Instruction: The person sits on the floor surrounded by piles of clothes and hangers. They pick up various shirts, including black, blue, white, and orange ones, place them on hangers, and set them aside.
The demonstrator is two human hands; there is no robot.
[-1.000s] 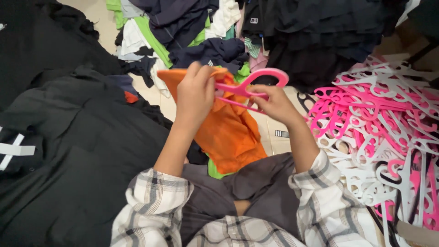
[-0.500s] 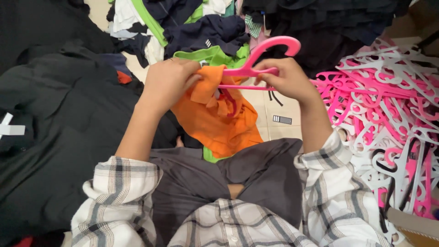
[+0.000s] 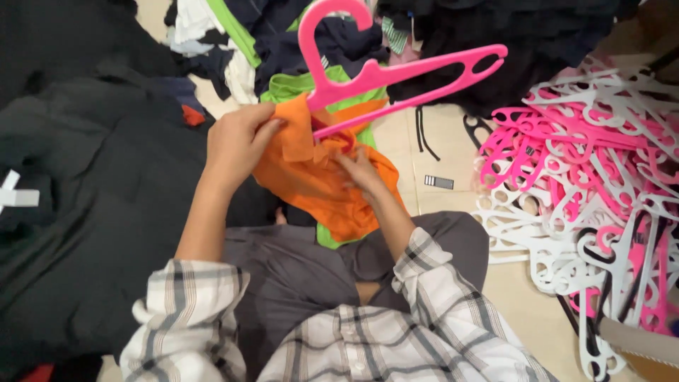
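Observation:
An orange polo shirt lies bunched over my lap. My left hand pinches its collar at the upper left. A pink plastic hanger sticks up and to the right, with one end pushed into the shirt's neck. My right hand rests on the shirt's front just below the hanger's lower bar, fingers pressed into the fabric. I wear a plaid shirt with rolled sleeves and grey trousers.
A heap of pink and white hangers fills the right side. Black garments are piled at the left. Mixed dark, green and white clothes lie ahead. A small black tag sits on the beige floor.
The hanger has tilted up and swung to the right, its hook now high. My right hand has left the hanger and dropped onto the shirt. My left hand stays on the collar.

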